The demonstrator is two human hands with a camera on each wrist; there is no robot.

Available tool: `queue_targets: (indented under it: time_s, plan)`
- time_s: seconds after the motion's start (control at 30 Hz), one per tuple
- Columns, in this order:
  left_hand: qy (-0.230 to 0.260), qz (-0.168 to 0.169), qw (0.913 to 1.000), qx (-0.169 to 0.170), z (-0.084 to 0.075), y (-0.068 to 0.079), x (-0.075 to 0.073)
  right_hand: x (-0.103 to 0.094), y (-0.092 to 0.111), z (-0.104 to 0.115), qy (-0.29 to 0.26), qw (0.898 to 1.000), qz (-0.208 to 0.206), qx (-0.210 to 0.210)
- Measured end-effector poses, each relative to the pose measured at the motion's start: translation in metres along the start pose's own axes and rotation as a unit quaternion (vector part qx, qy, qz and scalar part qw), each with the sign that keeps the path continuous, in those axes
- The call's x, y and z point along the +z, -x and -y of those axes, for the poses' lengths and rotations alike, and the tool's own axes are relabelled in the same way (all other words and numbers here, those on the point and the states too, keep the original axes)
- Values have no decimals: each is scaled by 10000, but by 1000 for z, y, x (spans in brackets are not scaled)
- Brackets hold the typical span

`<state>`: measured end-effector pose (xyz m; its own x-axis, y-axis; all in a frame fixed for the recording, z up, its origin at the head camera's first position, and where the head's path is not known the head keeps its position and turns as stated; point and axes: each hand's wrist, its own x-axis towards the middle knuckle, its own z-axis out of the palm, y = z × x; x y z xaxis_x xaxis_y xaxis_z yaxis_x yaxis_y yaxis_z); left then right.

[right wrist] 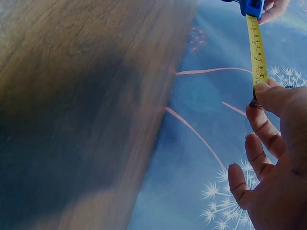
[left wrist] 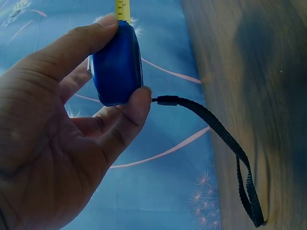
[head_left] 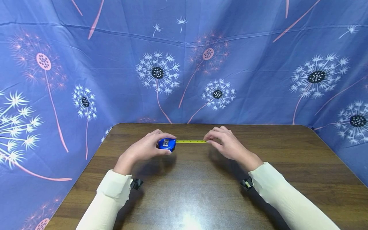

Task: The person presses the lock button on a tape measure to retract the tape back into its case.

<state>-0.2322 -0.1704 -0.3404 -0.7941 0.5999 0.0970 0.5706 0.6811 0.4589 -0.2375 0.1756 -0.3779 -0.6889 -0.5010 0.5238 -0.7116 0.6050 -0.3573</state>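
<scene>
A blue tape measure point(head_left: 169, 144) is held between the thumb and fingers of my left hand point(head_left: 145, 146), above the far half of the table. Its yellow blade point(head_left: 189, 141) runs out to the right, roughly level. My right hand point(head_left: 227, 143) pinches the blade's end between thumb and index finger; the other fingers are loosely bent in the right wrist view. From the tape measure's case, a black wrist strap point(left wrist: 211, 120) hangs down in the left wrist view. Printed numbers on the blade point(right wrist: 257, 50) face the right wrist camera.
Both hands are over a brown wood-grain table point(head_left: 184, 179) with a bright glare near its front. Behind it and to the sides hangs a blue cloth point(head_left: 115, 73) with dandelion prints. Black wrist devices point(head_left: 136, 184) sit below the cream sleeves point(head_left: 110, 195).
</scene>
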Motion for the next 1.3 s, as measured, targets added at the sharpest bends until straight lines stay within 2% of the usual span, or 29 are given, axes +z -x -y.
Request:
queue_targets:
  time_s: [1.03, 1.3]
  plan:
    - [5, -74, 9996, 271, -7, -7, 5, 6, -7, 8, -68, 9999, 130, 48]
    - [-25, -57, 9997, 245, -10, -8, 6, 8, -8, 9, -30, 9999, 128, 17]
